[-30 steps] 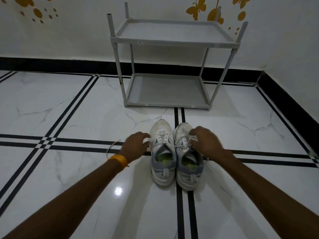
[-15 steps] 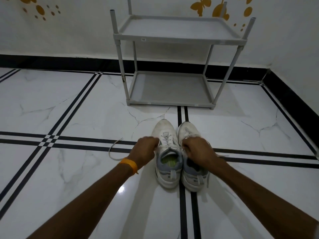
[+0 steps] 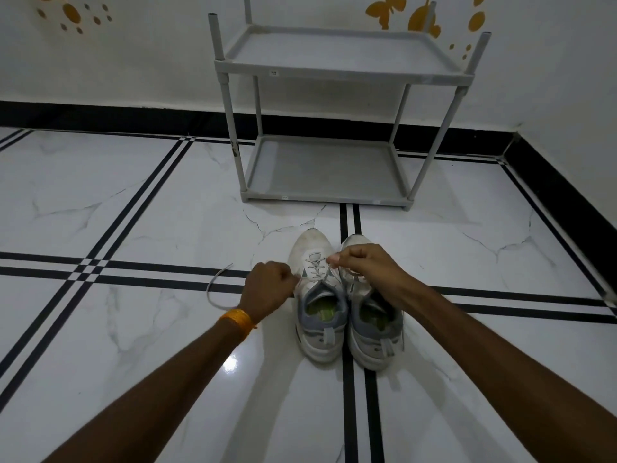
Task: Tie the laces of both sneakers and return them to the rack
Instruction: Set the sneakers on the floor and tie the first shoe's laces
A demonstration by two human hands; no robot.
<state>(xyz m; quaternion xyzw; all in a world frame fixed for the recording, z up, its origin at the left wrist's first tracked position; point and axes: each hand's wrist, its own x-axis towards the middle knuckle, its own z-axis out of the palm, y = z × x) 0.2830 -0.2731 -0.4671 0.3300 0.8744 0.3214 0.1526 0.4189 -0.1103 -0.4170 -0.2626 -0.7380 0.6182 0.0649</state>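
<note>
Lace end (image 3: 215, 289) trails in a loose curve on the white marble floor (image 3: 133, 212) at 9 o'clock of the left hand (image 3: 268, 290), running toward that fist. The left hand is closed tight, knuckles up, with a strand of lace pinched in its grip and pulled out from the left sneaker (image 3: 317, 295); an orange band (image 3: 237, 320) circles that wrist. The left sneaker sits on the floor, toe at 12 o'clock, its laces (image 3: 316, 269) crossed but loose over the tongue. The right sneaker (image 3: 372, 322) stands just beside it, touching along the inner side, toe also at 12 o'clock. The right hand (image 3: 362, 267) hovers over the right sneaker's forefoot, fingers curled shut, thumb and forefinger nipping a lace strand near the left sneaker's upper eyelets. At 12 o'clock of the pair, near but apart, stands the grey rack (image 3: 334, 128) with 2 shelves, against the wall (image 3: 150, 61) with orange decals (image 3: 397, 11).
</note>
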